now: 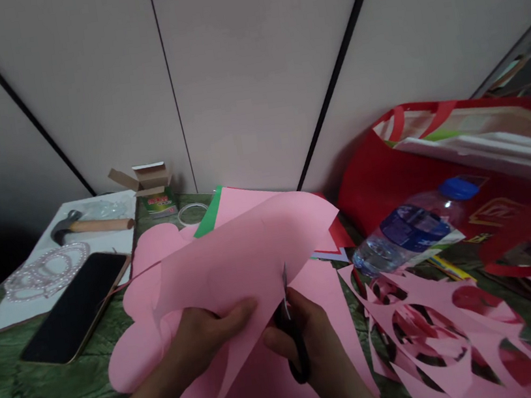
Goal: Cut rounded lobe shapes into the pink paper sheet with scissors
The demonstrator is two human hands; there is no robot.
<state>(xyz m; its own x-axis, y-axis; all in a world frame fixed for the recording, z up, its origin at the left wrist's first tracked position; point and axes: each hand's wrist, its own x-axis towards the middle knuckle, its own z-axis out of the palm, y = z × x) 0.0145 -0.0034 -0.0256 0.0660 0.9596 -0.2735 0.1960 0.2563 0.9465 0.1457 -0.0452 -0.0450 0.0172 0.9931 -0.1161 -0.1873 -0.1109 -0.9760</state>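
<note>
My left hand [215,334] grips the lower edge of a large pink paper sheet [234,259], thumb on top and fingers underneath. In my right hand [308,331] is a pair of scissors with black handles [297,352]. The blades point away from me and meet the sheet's right edge, near its middle. Other pink sheets [292,386] lie flat beneath. At the left are rounded, scalloped pink pieces [134,356], partly covered by the held sheet.
Pink offcuts with round holes [443,339] lie at the right, beside a water bottle [403,232] leaning on a red bag [370,171]. At the left are a phone [77,304], a hammer [96,225], clear beads [48,272] and an open small box [160,200].
</note>
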